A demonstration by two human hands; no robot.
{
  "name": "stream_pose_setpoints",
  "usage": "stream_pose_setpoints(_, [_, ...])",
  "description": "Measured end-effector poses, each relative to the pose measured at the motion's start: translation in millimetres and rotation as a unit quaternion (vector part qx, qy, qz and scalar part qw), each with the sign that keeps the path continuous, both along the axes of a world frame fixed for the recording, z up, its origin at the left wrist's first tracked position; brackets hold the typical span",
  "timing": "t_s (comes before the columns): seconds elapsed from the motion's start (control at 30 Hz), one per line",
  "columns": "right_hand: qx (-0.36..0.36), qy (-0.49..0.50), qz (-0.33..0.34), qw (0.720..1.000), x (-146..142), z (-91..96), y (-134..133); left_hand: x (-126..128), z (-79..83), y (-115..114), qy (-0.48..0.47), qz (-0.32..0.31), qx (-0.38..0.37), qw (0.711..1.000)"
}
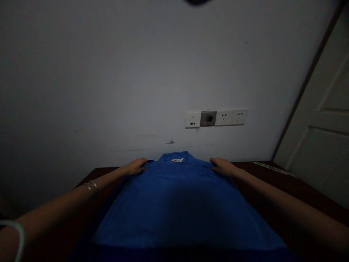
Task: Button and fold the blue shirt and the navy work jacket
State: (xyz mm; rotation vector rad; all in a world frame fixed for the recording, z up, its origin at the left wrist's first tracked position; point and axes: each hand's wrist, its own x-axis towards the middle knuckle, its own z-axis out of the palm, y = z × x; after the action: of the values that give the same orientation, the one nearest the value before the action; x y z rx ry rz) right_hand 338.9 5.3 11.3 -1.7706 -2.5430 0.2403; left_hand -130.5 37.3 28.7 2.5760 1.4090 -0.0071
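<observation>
A blue shirt lies flat on a dark wooden table, its collar and white label pointing at the wall. My left hand rests on the shirt's left shoulder, fingers curled down onto the cloth. At the right shoulder, my right hand presses the fabric in the same way. A silver bangle circles my left wrist.
A white wall stands just behind the table, with a strip of sockets and a switch above the collar. A white door is at the right. A pale strip lies on the table's far right edge.
</observation>
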Motion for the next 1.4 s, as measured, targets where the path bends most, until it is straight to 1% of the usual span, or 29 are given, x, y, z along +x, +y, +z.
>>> stream_pose_setpoints(0.07, [-0.010,0.044,0.011,0.999,3,6.2,-2,-3,6.0,1,-0.007,0.010,-0.021,1.000])
stream_pose_setpoints(0.17, [-0.038,0.105,0.030,0.993,8,16.6,-1,-6,12.6,9,-0.037,0.025,-0.072,0.996])
stream_pose_setpoints(0.27, [-0.070,0.139,0.033,0.987,12,30.3,-1,-8,20.4,16,-0.065,0.042,-0.132,0.988])
stream_pose_setpoints(0.33, [-0.086,0.157,0.042,0.983,13,42.4,-5,-10,29.9,15,-0.083,0.053,-0.165,0.981])
stream_pose_setpoints(0.43, [-0.103,0.188,0.060,0.975,12,63.5,-14,-13,51.2,4,-0.122,0.055,-0.191,0.972])
stream_pose_setpoints(0.57, [-0.131,0.227,0.071,0.963,9,91.9,-27,-17,81.2,-11,-0.152,0.044,-0.190,0.969])
stream_pose_setpoints(0.67, [-0.114,0.222,0.068,0.966,12,116.0,-35,-17,102.5,-16,-0.165,0.038,-0.185,0.968])
stream_pose_setpoints(0.77, [-0.083,0.205,0.083,0.972,27,145.4,-44,-7,130.1,-26,-0.173,0.049,-0.183,0.967])
stream_pose_setpoints(0.87, [-0.053,0.200,0.116,0.972,51,175.2,-53,14,163.0,-46,-0.167,0.062,-0.158,0.971])
stream_pose_setpoints(0.93, [-0.034,0.194,0.122,0.973,66,192.1,-58,26,182.8,-59,-0.166,0.070,-0.137,0.974])
stream_pose_setpoints(1.03, [-0.001,0.178,0.116,0.977,72,211.8,-66,30,203.0,-71,-0.168,0.070,-0.114,0.977])
stream_pose_setpoints(1.13, [0.034,0.158,0.108,0.981,64,226.3,-74,23,211.6,-73,-0.159,0.065,-0.058,0.983])
stream_pose_setpoints(1.23, [0.072,0.139,0.093,0.983,61,236.5,-85,21,214.0,-72,-0.143,0.065,0.020,0.987])
stream_pose_setpoints(1.3, [0.094,0.134,0.087,0.983,65,241.2,-93,29,215.0,-69,-0.137,0.051,0.066,0.987])
stream_pose_setpoints(1.4, [0.109,0.130,0.065,0.983,78,245.4,-102,49,216.5,-54,-0.131,0.019,0.120,0.984])
